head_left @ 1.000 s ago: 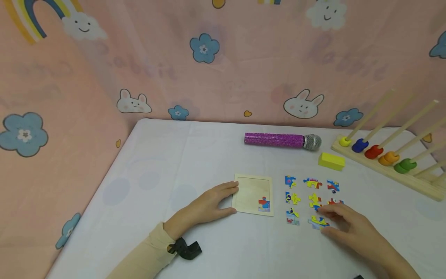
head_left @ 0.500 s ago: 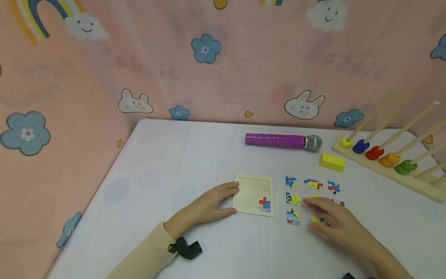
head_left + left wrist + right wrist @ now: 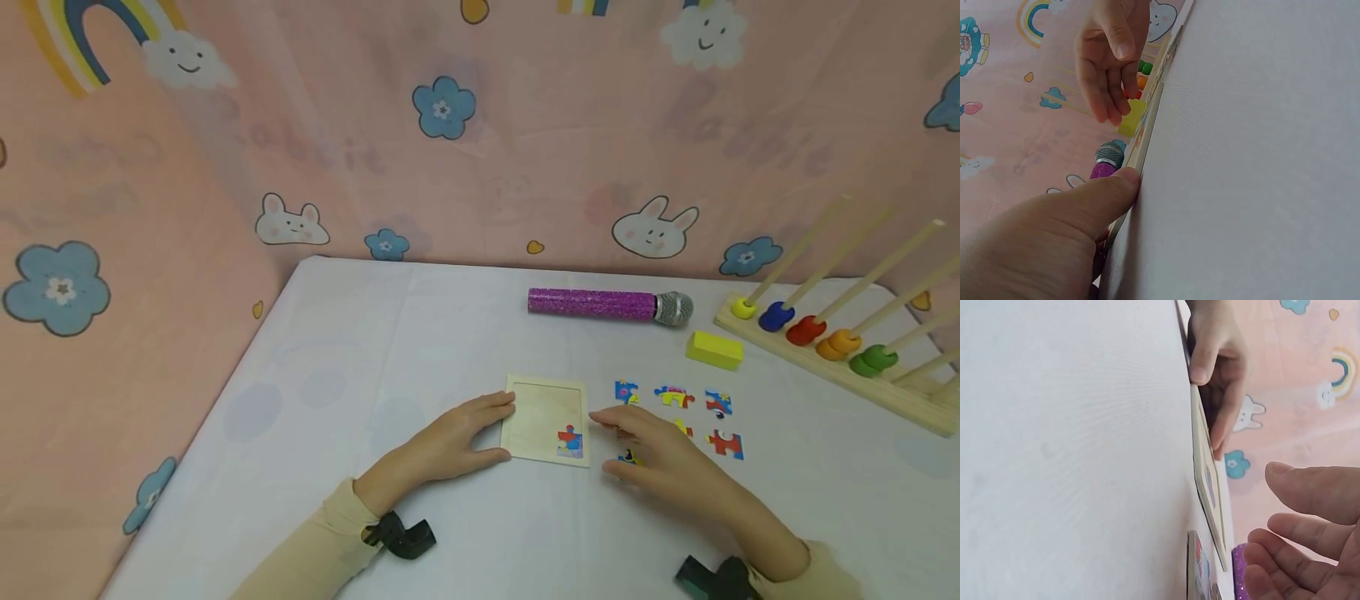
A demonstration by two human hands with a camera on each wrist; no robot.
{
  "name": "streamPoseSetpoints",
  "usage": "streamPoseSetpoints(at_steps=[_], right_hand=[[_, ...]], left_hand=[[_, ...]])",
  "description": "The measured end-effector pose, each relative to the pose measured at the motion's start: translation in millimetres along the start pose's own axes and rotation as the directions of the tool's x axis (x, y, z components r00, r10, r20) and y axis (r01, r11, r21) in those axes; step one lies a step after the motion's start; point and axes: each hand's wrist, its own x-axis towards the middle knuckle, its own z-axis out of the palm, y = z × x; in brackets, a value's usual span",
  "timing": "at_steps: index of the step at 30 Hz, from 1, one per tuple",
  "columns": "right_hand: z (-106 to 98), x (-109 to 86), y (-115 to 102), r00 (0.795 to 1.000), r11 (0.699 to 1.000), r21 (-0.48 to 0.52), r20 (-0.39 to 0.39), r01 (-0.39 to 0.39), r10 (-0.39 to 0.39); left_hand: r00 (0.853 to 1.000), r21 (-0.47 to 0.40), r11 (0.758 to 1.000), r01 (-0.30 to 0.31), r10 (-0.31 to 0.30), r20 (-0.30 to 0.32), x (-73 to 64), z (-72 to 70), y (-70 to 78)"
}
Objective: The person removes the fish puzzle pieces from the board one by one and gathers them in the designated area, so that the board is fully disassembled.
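Note:
My left hand rests at the left side of a shallow wooden puzzle tray, its fairly straight fingers on the rim and the thumb by the near corner. One red and blue puzzle piece lies in the tray's near right corner. To the right, several loose pieces lie in rows, among them a red one and a yellow and red one. My right hand hovers over the left part of these rows, covering some pieces. In the right wrist view its fingers are loosely spread, holding nothing.
A glittery purple microphone lies at the back. Near its head sits a yellow block. A wooden peg stand with coloured beads stands at the right. A pink patterned cloth hangs behind the white table.
My right hand has moved left across the loose pieces towards the tray, uncovering the red piece at the right. The left hand and the tray have stayed in place.

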Motion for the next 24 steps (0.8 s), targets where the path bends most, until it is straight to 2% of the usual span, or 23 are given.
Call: streamPoseSetpoints(at_steps=[11, 24], right_hand=[[17.9, 25.1, -3.3, 0.999, 0.999, 0.041, 0.039, -0.027, 0.026], [24.6, 26.8, -1.1, 0.999, 0.999, -0.031, 0.046, 0.015, -0.014]], left_hand=[[1.0, 0.007, 1.0, -0.009, 0.009, -0.005, 0.1, 0.3, -0.2], [1.0, 0.028, 0.999, -0.019, 0.019, -0.005, -0.4, 0.3, -0.5]])
